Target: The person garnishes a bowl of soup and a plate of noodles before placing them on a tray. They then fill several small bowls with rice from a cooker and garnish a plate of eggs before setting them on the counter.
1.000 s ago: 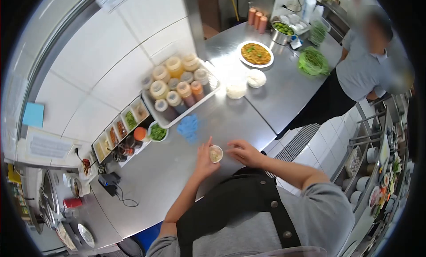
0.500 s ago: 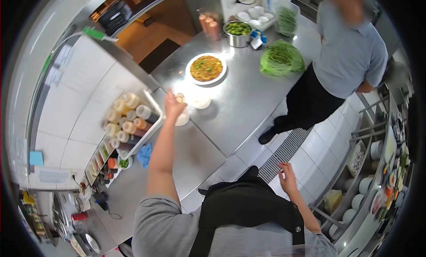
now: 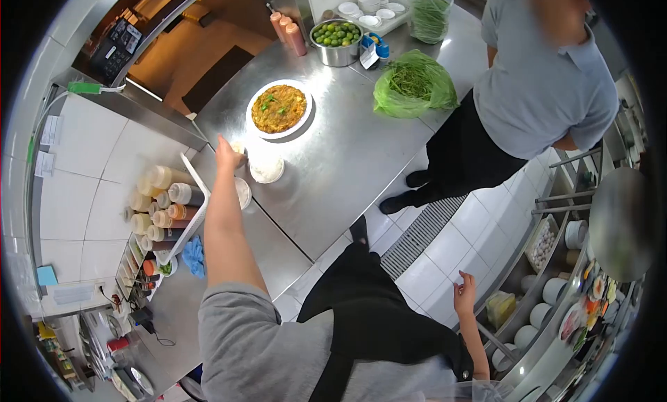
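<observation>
My left hand [image 3: 228, 154] reaches over the steel counter [image 3: 326, 187], its fingers closed around a small cup [image 3: 237, 148]. Just to the right of it stands a white bowl of something white [image 3: 267, 168], and a second small white bowl [image 3: 242, 192] is below the hand. Beyond them lies a white plate [image 3: 248, 114] with a flat golden-brown dish [image 3: 279, 108] topped with green leaves. My right hand [image 3: 464, 291] hangs at my side above the tiled floor, fingers apart and slightly bent, holding nothing.
A co-worker [image 3: 545, 76] stands at the counter's right side. Farther back are a pot of limes [image 3: 335, 42], sauce bottles [image 3: 296, 39] and a green bag of greens [image 3: 415, 86]. A bin of squeeze bottles [image 3: 194, 211] stands at left. Shelves [image 3: 528, 298] line the right.
The view has shifted, and I have moved closer to the counter. My left hand is still at the small cup beside the bowls. My right hand still hangs at my side.
</observation>
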`<state>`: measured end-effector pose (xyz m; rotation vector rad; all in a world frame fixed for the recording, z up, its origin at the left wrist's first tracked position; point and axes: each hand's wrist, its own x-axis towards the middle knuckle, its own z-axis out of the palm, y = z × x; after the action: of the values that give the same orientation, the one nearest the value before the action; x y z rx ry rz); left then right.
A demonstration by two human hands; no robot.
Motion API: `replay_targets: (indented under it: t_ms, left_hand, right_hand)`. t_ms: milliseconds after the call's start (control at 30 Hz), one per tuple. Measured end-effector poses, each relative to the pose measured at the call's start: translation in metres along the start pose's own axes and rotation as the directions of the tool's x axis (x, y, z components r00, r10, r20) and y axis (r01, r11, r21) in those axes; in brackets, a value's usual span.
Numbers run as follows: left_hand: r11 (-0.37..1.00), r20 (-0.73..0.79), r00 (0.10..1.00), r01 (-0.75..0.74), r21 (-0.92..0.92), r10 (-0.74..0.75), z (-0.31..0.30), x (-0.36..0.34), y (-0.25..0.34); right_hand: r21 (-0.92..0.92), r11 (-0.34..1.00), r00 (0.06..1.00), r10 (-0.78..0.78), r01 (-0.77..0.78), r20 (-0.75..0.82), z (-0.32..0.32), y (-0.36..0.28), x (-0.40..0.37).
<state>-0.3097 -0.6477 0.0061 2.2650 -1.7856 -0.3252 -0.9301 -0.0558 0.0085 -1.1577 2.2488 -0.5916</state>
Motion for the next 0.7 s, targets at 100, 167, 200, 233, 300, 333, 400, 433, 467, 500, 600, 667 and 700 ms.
replay_targets:
  t_ms: [100,167,200,233,300,333,400,433,467,500,600,667,700]
  left_hand:
    - [0.995,0.008,0.995,0.096,-0.038,-0.096,-0.003,0.020,0.000]
    - [0.988,-0.140,0.985,0.083,-0.131,-0.102,0.002,0.049,-0.004]
    - [0.981,-0.296,0.952,0.025,-0.193,-0.083,0.013,0.060,-0.014]
    - [0.968,-0.443,0.892,-0.027,-0.249,-0.089,0.016,0.059,-0.014]
    - [0.877,-0.524,0.835,-0.115,-0.467,-0.169,0.002,0.043,-0.008]
    - [0.818,-0.567,0.794,-0.169,-0.550,-0.217,-0.020,0.032,0.004]
    - [0.728,-0.571,0.783,-0.239,-0.643,-0.247,-0.050,-0.019,0.018]
    - [0.729,-0.603,0.760,-0.266,-0.630,-0.244,-0.053,-0.047,0.019]
    - [0.767,-0.611,0.754,-0.238,-0.596,-0.241,-0.050,-0.079,0.019]
    - [0.802,-0.616,0.752,-0.208,-0.559,-0.234,-0.045,-0.111,0.020]
    - [0.920,-0.698,0.679,-0.086,-0.382,-0.226,-0.013,-0.190,0.028]
    - [0.860,-0.610,0.689,0.037,-0.510,-0.391,0.011,-0.216,0.025]
    - [0.801,-0.525,0.700,0.114,-0.587,-0.484,0.017,-0.223,0.023]
  right_hand:
    - [-0.082,0.994,0.991,0.081,-0.072,0.108,0.013,0.013,0.007]
    - [-0.161,0.985,0.986,0.093,-0.070,0.139,0.026,0.039,0.018]
    - [-0.197,0.979,0.987,0.085,-0.057,0.137,0.037,0.066,0.022]
    - [-0.235,0.972,0.992,0.017,0.014,0.128,0.049,0.098,0.027]
    - [-0.244,0.964,0.988,-0.076,0.108,0.136,0.071,0.161,0.042]
    - [-0.202,0.971,0.984,-0.103,0.131,0.145,0.079,0.169,0.057]
    - [-0.096,0.976,0.909,-0.141,0.193,0.392,0.062,0.118,0.110]
    - [-0.037,0.978,0.848,-0.159,0.205,0.505,0.053,0.089,0.138]
    - [-0.108,0.974,0.843,-0.114,0.200,0.526,0.054,0.040,0.161]
    - [-0.180,0.964,0.835,-0.070,0.198,0.546,0.053,-0.021,0.184]
    - [-0.123,0.849,0.766,-0.391,0.515,0.511,0.072,-0.179,0.238]
    - [0.064,0.778,0.665,-0.574,0.625,0.477,0.091,-0.293,0.250]
    - [0.188,0.776,0.620,-0.603,0.602,0.503,0.107,-0.329,0.258]
